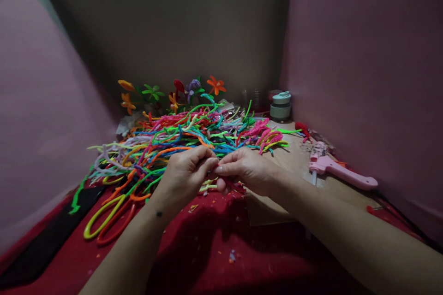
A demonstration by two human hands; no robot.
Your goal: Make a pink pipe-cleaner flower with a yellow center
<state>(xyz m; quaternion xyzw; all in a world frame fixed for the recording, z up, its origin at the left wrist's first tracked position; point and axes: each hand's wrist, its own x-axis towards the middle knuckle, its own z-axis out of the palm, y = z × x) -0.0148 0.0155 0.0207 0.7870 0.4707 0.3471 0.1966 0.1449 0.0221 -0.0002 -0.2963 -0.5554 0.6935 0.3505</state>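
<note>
Both hands meet in the middle of the view, in front of a large heap of coloured pipe cleaners [162, 140]. My left hand [188, 173] is closed, its thumb and forefinger pinched together at the right hand's fingertips. My right hand [247, 170] is closed too, pinching the same spot. A dark red pipe cleaner [235, 186] shows below the right fingers; the rest of it is hidden by the hands. Just behind the right hand lies a bundle of bent pink pipe cleaners [265, 133].
A pink glue gun [342, 173] lies on brown cardboard [284, 159] at the right. A lidded cup [280, 107] stands behind. Pipe-cleaner flowers [216, 85] rise at the back. Yellow and red loops [104, 219] and a black strip [44, 239] lie on the red cloth [194, 267] at left.
</note>
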